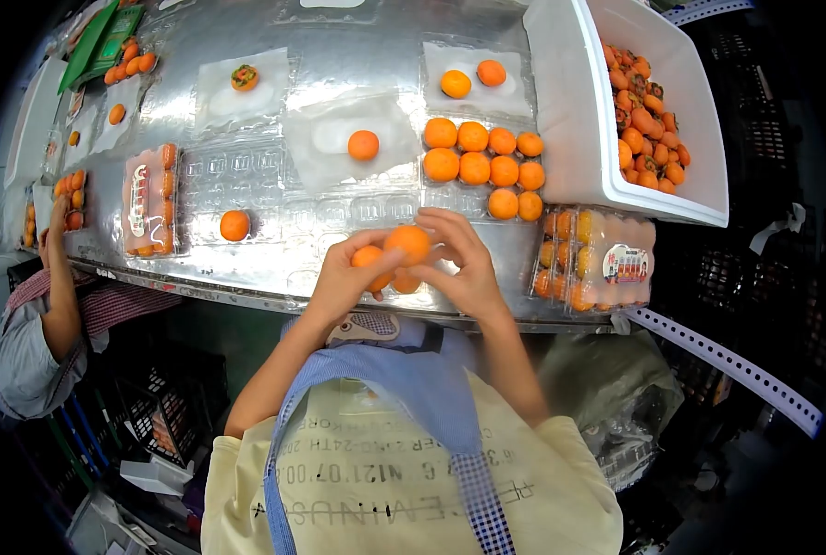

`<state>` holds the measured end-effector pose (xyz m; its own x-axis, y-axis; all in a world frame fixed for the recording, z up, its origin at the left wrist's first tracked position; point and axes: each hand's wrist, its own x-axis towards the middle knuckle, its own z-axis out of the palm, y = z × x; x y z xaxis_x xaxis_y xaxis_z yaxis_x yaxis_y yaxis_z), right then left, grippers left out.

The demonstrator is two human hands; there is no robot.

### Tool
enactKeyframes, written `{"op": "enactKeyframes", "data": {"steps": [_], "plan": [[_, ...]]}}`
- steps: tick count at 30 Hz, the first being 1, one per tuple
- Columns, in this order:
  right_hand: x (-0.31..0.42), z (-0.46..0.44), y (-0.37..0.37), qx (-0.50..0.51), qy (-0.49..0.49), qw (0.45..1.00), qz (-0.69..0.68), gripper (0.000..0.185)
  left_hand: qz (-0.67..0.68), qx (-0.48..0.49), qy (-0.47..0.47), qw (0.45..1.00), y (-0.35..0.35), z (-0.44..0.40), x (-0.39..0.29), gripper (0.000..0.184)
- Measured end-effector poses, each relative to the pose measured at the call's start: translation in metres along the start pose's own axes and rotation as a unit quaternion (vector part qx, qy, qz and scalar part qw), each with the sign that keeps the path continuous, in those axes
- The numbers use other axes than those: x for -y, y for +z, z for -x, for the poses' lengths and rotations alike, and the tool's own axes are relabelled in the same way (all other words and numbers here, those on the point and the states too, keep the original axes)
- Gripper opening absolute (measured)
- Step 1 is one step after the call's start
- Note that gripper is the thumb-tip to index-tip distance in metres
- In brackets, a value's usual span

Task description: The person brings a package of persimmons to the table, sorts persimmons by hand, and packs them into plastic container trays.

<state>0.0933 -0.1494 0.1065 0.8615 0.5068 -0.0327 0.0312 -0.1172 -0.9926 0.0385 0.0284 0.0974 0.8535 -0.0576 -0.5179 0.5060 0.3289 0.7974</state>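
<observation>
My left hand (346, 279) is closed around an orange persimmon (370, 262), its thumb along the fruit. Another persimmon (407, 243) sits between both hands, touched by the fingers of my right hand (461, 266), which curl around its right side. A third persimmon (406, 282) shows just below, partly hidden by my fingers. Beyond my hands, a clear plastic tray (396, 205) holds rows of persimmons (474, 167) on its right side. One loose persimmon (235, 225) rests to the left in another clear tray.
A white foam box (575, 111) full of small persimmons (649, 120) stands at right. Closed packs (607, 261) (151, 201) sit on the metal table (367, 55). Single persimmons (363, 145) lie on pale sheets. At far left is another person's hand (57, 222) beside packs.
</observation>
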Motion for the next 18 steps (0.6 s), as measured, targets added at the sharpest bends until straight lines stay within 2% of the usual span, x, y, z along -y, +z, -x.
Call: {"op": "enactKeyframes", "data": {"steps": [3,6,9,12,15,18], "plan": [[0.011,-0.002,-0.002,0.011,-0.083,0.981,0.173,0.049,0.063,-0.003,-0.054,0.997,-0.002,-0.002,0.006,0.035],[0.012,-0.004,0.000,0.025,-0.080,0.965,0.247,0.050,0.080,-0.008,-0.087,0.993,-0.002,-0.002,0.012,0.036],[0.012,-0.007,-0.001,0.022,-0.133,0.936,0.325,0.050,0.072,-0.008,-0.096,0.993,-0.004,-0.004,0.017,0.036],[0.001,-0.007,0.000,0.022,-0.097,0.963,0.251,0.048,0.072,-0.014,-0.078,0.994,-0.002,-0.004,0.018,0.037],[-0.016,-0.014,-0.016,-0.044,-0.034,0.969,0.242,0.046,0.082,-0.015,-0.047,0.995,-0.006,-0.006,0.025,0.037],[-0.035,-0.025,-0.036,-0.084,-0.033,0.954,0.287,0.044,0.124,0.000,-0.039,0.992,-0.015,-0.008,0.033,0.034]]}}
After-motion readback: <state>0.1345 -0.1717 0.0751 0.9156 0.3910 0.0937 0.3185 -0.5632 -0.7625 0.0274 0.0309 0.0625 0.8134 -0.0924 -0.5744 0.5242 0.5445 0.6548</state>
